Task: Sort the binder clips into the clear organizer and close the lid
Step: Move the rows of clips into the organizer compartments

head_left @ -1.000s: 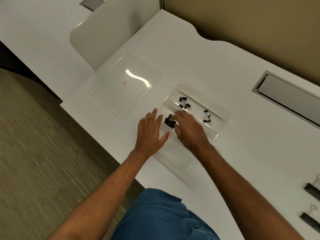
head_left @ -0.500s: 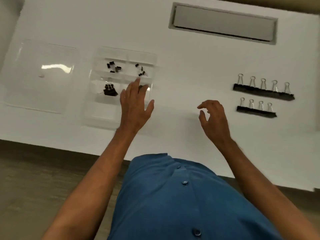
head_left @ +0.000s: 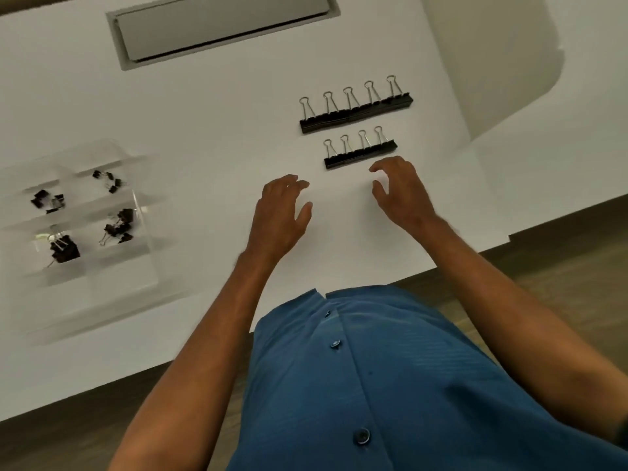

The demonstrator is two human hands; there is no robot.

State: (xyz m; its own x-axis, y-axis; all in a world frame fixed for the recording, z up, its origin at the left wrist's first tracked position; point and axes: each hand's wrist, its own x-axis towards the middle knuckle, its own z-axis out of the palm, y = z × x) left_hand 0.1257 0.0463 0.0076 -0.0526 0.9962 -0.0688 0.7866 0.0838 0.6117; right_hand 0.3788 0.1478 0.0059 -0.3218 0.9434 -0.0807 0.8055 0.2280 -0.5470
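Nearest us is our blue button-up shirt (head_left: 373, 385), with both bare forearms reaching out over the white desk (head_left: 210, 124). Our left hand (head_left: 280, 215) hovers with fingers loosely curled and holds nothing; our right hand (head_left: 401, 192) is just beside it, fingers and thumb spread apart and empty, fingertips near the row of four binder clips (head_left: 360, 154). Beyond that lies a longer row of five larger binder clips (head_left: 356, 112). Well off to the left sits the clear organizer (head_left: 142, 266), blurred, uncovered, with small black clips (head_left: 117, 224) grouped in four of its compartments. Farthest away is a grey cable flap (head_left: 221, 25) set into the desk.
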